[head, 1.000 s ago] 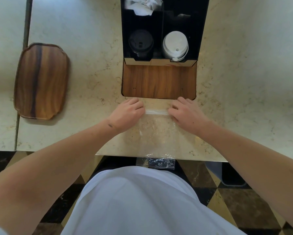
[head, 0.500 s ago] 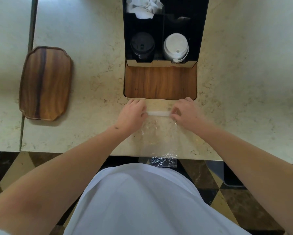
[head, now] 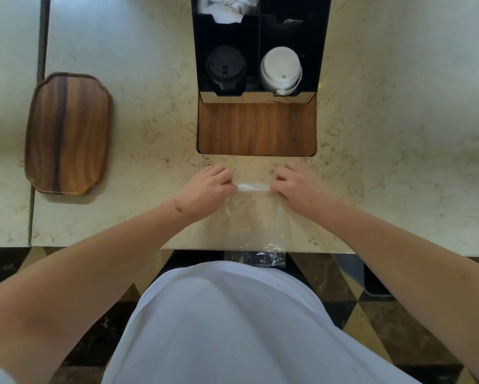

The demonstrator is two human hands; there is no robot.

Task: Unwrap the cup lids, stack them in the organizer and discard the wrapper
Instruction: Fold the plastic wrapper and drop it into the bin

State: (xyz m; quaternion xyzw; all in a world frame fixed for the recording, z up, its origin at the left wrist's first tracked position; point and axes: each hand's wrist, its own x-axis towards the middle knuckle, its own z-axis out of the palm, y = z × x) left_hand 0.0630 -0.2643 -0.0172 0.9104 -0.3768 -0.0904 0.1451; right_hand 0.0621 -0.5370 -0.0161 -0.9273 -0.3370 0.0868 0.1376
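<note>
Closest to the camera, the tail end of the clear wrapper (head: 256, 234) droops off the tabletop (head: 127, 134) edge in the lower middle of the frame, right above the person's white shirt. That's risk number one: the film is thin and slippery, so if the far end gets let go, the hanging bit could probably drag the whole thing onto the floor.

A little further in, both hands sit on the wrapper's far edge. The left hand (head: 209, 187) and the right hand (head: 302, 187) each have fingers curled tight and pinched shut on either end of a rolled-up strip of the plastic, which runs taut between them. Looks like the person is rolling it up for the bin. If the roll goes uneven, it'll likely spring back open, or trapped air will puff it up and it won't stay compact. Pull too hard and the film may just stretch or tear.

Further back, centre top of the frame, the organizer (head: 323, 37) holds the white lids (head: 281, 69) stacked in the right compartment and black lids (head: 226, 69) in the left one. The white stack looks a bit crooked, with a scrap of something white at its base, so a bump could tip it.

Off at the left sits a wooden tray (head: 68, 133), well apart from all this.
</note>
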